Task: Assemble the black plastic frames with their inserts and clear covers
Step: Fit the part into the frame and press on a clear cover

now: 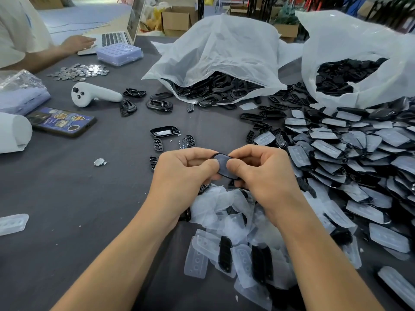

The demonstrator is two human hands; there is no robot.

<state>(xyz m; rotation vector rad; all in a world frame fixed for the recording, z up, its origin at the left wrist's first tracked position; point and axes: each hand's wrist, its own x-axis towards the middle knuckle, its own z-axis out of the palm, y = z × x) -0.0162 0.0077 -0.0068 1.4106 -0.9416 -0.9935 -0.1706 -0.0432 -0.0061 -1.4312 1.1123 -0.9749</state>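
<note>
one black frame (224, 165) is pinched between the left hand (184, 173) and right hand (262, 173), thumbs pressed on its face. two white bags (224, 48) of black parts are seen on the worktop (89, 187).

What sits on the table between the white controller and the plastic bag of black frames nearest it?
In the head view, a few loose black frames lie on the dark cloth between the white controller and the plastic bag.

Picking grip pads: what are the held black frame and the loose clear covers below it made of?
Black oval frame: likely moulded hard plastic, smooth semi-gloss; face catches light. Translucent rectangular covers: probably soft silicone or thin plastic, frosted matte; dark parts show through.
</note>
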